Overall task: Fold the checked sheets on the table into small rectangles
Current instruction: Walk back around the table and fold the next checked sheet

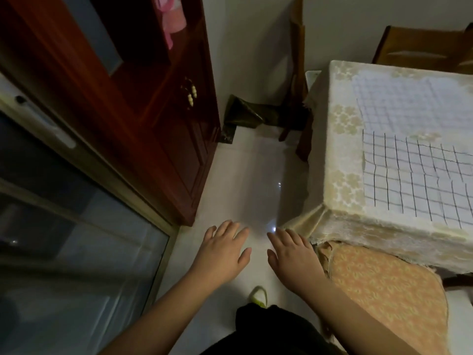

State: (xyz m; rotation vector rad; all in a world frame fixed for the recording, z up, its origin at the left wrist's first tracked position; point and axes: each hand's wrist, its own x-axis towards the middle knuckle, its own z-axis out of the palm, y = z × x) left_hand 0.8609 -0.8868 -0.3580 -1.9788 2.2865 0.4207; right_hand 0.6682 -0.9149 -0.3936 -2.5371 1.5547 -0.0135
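Bare forearms, black trousers (268, 329), yellow-white shoe (259, 296)

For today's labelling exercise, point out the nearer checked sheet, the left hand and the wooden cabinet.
nearer checked sheet (414, 175), head view, middle of the paper
left hand (221, 251), head view, back of the hand
wooden cabinet (158, 103), head view, door panel

Both hands are held out flat over the pale floor (245, 175), palms down and fingers spread, holding nothing. The left hand (222, 248) and the right hand (291, 252) sit close together, thumbs toward each other, apart from the table (340, 160) at the right. On the table's cream flowered cloth lie two checked sheets, both unfolded: a near sheet (414, 175) with bold dark lines and a far sheet (399, 103) with fainter ones (its near edge seems to overlap the other, though that is hard to tell). An orange patterned cushion (384, 283) lies below the table's near edge. A dark red cabinet (143, 98) stands at the left.
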